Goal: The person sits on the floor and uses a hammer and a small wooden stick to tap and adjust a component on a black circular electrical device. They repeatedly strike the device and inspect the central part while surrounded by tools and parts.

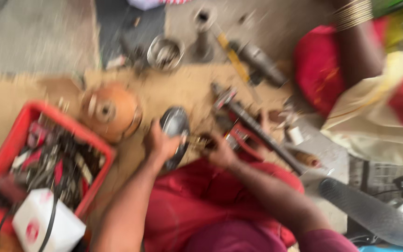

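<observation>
— What do your hands hold?

— My left hand (pixel 160 140) is closed around a round dark metal part (pixel 174 126), to keep it steady, I think. My right hand (pixel 221 151) touches a small brass piece (pixel 197 142) just beside that grip; open or closed, I cannot tell.

— And nearby?

— A red crate (pixel 19 135), left of my grip.

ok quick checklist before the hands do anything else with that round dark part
1. Left hand on the round dark part: ok, it grips the rim.
2. Right hand on a small piece beside it: cannot tell, too blurred.
3. Red crate of tools close at left: ok.
4. Long dark tool apart from the right hand: cannot tell.
5. Other person's arm away from both hands: ok.
</observation>
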